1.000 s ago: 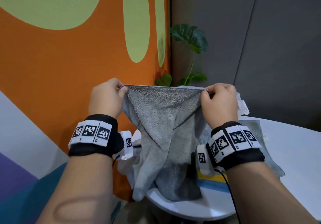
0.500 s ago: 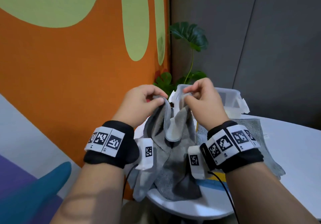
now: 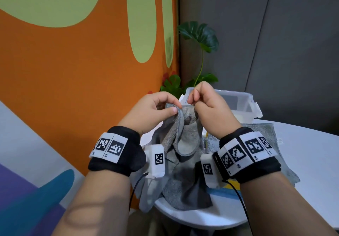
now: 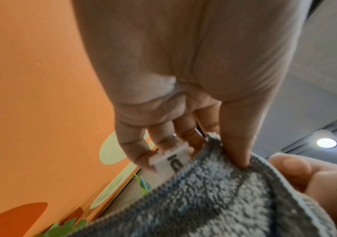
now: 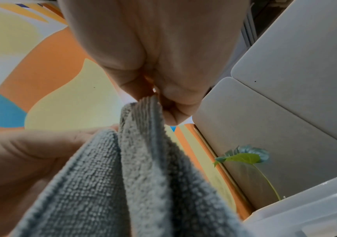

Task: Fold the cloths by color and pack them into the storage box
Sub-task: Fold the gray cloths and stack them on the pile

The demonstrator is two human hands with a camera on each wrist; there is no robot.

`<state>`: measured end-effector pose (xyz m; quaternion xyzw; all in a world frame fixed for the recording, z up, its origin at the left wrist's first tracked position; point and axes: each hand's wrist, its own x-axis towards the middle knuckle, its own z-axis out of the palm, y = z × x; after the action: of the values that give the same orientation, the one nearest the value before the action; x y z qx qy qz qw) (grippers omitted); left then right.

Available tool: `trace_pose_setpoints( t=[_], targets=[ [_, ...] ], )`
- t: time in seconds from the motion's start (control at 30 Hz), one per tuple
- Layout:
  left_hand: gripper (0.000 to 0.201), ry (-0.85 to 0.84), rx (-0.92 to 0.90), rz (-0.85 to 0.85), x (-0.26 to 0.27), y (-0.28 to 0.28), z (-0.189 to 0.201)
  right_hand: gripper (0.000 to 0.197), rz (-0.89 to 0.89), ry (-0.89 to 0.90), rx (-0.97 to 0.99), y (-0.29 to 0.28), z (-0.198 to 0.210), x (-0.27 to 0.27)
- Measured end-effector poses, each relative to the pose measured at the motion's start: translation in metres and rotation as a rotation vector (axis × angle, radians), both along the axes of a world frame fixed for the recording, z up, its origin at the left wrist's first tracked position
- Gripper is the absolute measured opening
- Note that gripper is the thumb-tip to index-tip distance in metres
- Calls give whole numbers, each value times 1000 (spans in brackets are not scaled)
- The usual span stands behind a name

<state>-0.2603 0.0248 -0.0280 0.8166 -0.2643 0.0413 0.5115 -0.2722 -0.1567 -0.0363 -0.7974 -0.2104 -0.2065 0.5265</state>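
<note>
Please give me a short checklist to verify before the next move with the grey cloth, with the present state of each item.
1. Left hand pinches one top corner of the grey cloth: ok.
2. Right hand pinches the other top corner: ok.
3. The two corners are brought together, edges matched: the hands are close, but exact alignment cannot tell.
4. The cloth hangs free for laying down: not ok, its lower part rests on the white table edge.
5. Storage box open, no lid on it: ok.
6. Room inside the box: cannot tell, the hands hide much of it.
</note>
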Motion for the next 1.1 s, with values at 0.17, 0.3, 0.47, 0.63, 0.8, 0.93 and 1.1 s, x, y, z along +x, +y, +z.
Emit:
trace_pose_setpoints(
  t=[0.17,0.3,0.47,0.63,0.8,0.93,1.1],
  targets=[
    [13,-65,-31,149,4,0,7,34,-119,-39,-298,1,-4,2],
    [15,-178,62,222,9,-3,20,33,-216,-23,-534,4,-6,0],
    [17,-261,66,302,15,-5,36,41,-294,109,-750,4,-5,3],
    [20,-335,33,424,21,0,53,36,-275,109,-531,2,-1,3],
    [25,-402,-35,558,30,8,69,48,-240,91,-259,0,14,11],
    [24,-440,-62,639,35,20,77,28,-406,-90,-60,-1,39,12],
    [20,-445,-73,645,31,23,75,20,-570,-324,-86,5,67,6]
  ],
)
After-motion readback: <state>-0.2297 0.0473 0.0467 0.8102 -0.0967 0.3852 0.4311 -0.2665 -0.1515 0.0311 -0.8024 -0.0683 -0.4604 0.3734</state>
